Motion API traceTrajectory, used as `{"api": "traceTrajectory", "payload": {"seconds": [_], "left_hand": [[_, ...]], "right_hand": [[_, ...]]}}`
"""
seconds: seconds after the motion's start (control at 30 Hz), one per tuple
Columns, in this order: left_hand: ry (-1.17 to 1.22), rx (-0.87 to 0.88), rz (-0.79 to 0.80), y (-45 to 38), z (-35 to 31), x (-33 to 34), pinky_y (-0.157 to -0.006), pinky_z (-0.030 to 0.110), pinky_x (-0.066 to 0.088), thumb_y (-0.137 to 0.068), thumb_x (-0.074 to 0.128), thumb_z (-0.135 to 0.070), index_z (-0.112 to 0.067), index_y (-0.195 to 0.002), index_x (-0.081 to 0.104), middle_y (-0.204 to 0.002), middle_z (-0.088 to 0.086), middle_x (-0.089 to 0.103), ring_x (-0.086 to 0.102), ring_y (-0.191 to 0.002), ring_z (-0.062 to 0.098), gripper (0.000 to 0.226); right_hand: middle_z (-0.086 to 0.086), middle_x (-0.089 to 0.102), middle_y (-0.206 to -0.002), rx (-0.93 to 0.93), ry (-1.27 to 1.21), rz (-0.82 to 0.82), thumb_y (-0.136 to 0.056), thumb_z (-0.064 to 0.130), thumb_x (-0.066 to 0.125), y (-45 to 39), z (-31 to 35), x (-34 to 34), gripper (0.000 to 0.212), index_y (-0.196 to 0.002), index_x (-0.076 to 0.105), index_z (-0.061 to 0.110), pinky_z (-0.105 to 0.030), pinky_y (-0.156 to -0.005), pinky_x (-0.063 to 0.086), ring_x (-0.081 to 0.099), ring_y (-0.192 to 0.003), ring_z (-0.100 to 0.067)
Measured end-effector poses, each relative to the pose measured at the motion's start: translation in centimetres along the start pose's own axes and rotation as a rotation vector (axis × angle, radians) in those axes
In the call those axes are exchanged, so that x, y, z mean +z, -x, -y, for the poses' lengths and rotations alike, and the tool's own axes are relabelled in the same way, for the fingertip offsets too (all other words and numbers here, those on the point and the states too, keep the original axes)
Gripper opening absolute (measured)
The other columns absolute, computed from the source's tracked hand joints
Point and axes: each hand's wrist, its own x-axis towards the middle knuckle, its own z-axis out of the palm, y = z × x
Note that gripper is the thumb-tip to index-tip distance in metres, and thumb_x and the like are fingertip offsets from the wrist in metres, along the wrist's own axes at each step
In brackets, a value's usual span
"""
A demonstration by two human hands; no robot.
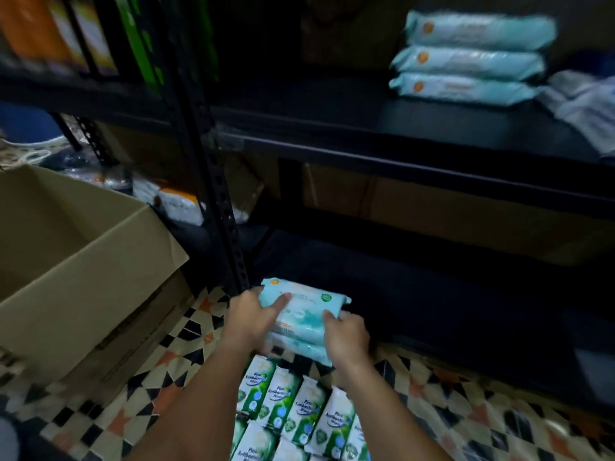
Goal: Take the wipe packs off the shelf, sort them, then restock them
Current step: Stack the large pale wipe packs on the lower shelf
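A small stack of pale blue wipe packs point(301, 314) was held between both hands at the front edge of the bottom shelf board point(432, 294), partly over the board and partly over the floor. The left hand point(253, 322) was curled round the stack's left end, thumb laid across the top pack; the right hand point(346, 339) gripped the near right corner, fingers wrapped over the edge. How many packs made up the stack could not be told, perhaps three.

To the right of the stack, the dark bottom board ran bare along its depth and width. Just left of the stack stood the perforated black upright point(219, 194) of the rack. The shelf above point(399, 128) was open across its left and middle; three blue wipe packs point(469, 58) were piled at its right rear, with a whitish bundle point(585, 104) just beside them, blurred.

Green-and-white Pine Antibacterial wipe packs point(299, 414) were lined in rows on the patterned tile floor point(466, 400), below the forearms and just short of the held stack. An open cardboard box point(76, 254) stood on the floor to the left, apart from the rack post. Orange-and-white packets point(179, 204) were lying behind the post on the neighbouring low shelf.
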Motion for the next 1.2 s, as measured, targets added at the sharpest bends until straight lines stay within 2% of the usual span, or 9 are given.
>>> {"api": "traceTrajectory", "payload": {"seconds": [0.1,0.23,0.53,0.77,0.87,1.03,1.1,1.17,1.2], "left_hand": [[0.096,0.120,-0.090,2.1,-4.0,-3.4,-0.065,0.030,0.055,-0.081,0.070,-0.065,-0.023,-0.090,0.075,-0.071,-0.008,0.072,0.068,-0.071,0.005,0.043],[0.186,0.221,-0.227,4.4,-9.3,-7.8,-0.073,0.034,0.060,-0.077,0.064,-0.073,-0.026,-0.092,0.075,-0.076,-0.010,0.074,0.070,-0.075,0.007,0.051],[0.301,0.404,-0.478,8.1,-21.9,-18.0,-0.071,0.034,0.058,-0.073,0.066,-0.070,-0.025,-0.085,0.076,-0.071,-0.007,0.073,0.071,-0.076,0.016,0.048],[0.280,0.393,-0.387,3.9,-27.8,-20.2,-0.068,0.029,0.050,-0.076,0.070,-0.063,-0.018,-0.083,0.075,-0.082,-0.001,0.073,0.068,-0.081,0.017,0.046],[0.248,0.343,-0.353,0.7,-28.9,-20.1,-0.058,0.027,0.043,-0.076,0.070,-0.064,-0.011,-0.095,0.072,-0.094,0.004,0.071,0.067,-0.083,0.019,0.056],[0.231,0.327,-0.255,-1.8,-29.1,-20.2,-0.079,0.027,0.043,-0.084,0.070,-0.059,-0.008,-0.121,0.067,-0.113,0.002,0.067,0.063,-0.107,0.022,0.063],[0.236,0.387,-0.179,-2.0,-28.2,-20.6,-0.091,0.027,0.040,-0.086,0.067,-0.062,-0.014,-0.149,0.047,-0.138,0.001,0.058,0.055,-0.124,0.022,0.081],[0.247,0.466,-0.179,-1.6,-26.8,-20.8,-0.097,0.026,0.037,-0.086,0.065,-0.065,-0.027,-0.160,0.024,-0.155,0.002,0.043,0.045,-0.138,0.023,0.092],[0.228,0.544,-0.244,-1.6,-26.0,-20.7,-0.102,0.027,0.036,-0.086,0.066,-0.064,-0.034,-0.160,0.021,-0.156,0.002,0.040,0.041,-0.141,0.022,0.091]], "right_hand": [[-0.005,0.069,-0.094,-0.169,-0.014,-0.026,-0.104,0.027,0.052,2.7,4.2,-2.9,0.024,-0.103,0.069,0.010,-0.028,-0.064,0.047,0.063,-0.079,-0.020],[-0.003,0.069,-0.102,-0.324,-0.056,-0.069,-0.102,0.037,0.049,6.3,9.4,-5.7,0.027,-0.106,0.068,0.018,-0.042,-0.086,0.058,0.067,-0.093,-0.022],[0.000,0.070,-0.103,-0.675,-0.081,-0.159,-0.101,0.042,0.045,13.3,19.7,-12.7,0.034,-0.099,0.069,0.017,-0.046,-0.094,0.051,0.064,-0.101,-0.022],[-0.002,0.060,-0.096,-0.693,-0.030,-0.185,-0.104,0.040,0.046,10.6,25.7,-15.2,0.035,-0.082,0.057,0.014,-0.033,-0.078,0.040,0.057,-0.095,-0.024],[-0.013,0.062,-0.115,-0.654,0.014,-0.197,-0.104,0.043,0.045,8.0,27.3,-15.0,0.044,-0.108,0.062,0.003,-0.032,-0.080,0.041,0.058,-0.105,-0.030],[-0.014,0.062,-0.104,-0.647,0.112,-0.139,-0.104,0.047,0.044,5.5,29.1,-14.5,0.047,-0.094,0.060,0.004,-0.031,-0.075,0.038,0.056,-0.095,-0.029],[-0.015,0.061,-0.123,-0.651,0.151,-0.096,-0.104,0.054,0.039,5.2,29.1,-14.8,0.056,-0.115,0.060,0.003,-0.034,-0.088,0.040,0.055,-0.112,-0.031],[-0.012,0.041,-0.154,-0.663,0.152,-0.024,-0.099,0.064,0.042,5.3,28.4,-15.1,0.079,-0.158,0.025,0.015,-0.034,-0.108,0.034,0.039,-0.141,-0.029],[-0.010,0.033,-0.159,-0.726,0.164,-0.024,-0.094,0.066,0.050,5.6,27.8,-14.9,0.087,-0.162,0.012,0.026,-0.034,-0.112,0.030,0.033,-0.145,-0.028]]}}
